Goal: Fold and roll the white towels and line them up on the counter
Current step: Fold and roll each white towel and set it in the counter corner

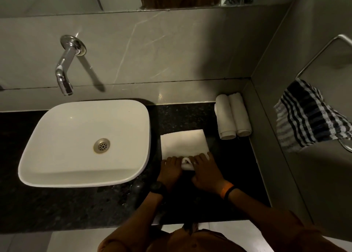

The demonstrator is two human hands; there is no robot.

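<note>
A folded white towel [183, 142] lies flat on the dark granite counter [171, 116], right of the basin. Its near edge is rolled up into a short roll between my hands. My left hand [170, 168] presses on the roll's left end and my right hand [204, 170] on its right end, fingers curled over the cloth. Two finished rolled white towels [233, 115] lie side by side, touching, by the right wall at the back of the counter.
A white vessel basin [38, 162] fills the counter's left half, with a chrome wall spout [63, 74] above it. On the right wall a checked dark-and-white cloth [308, 116] hangs from a metal ring. The counter's front edge is close to my body.
</note>
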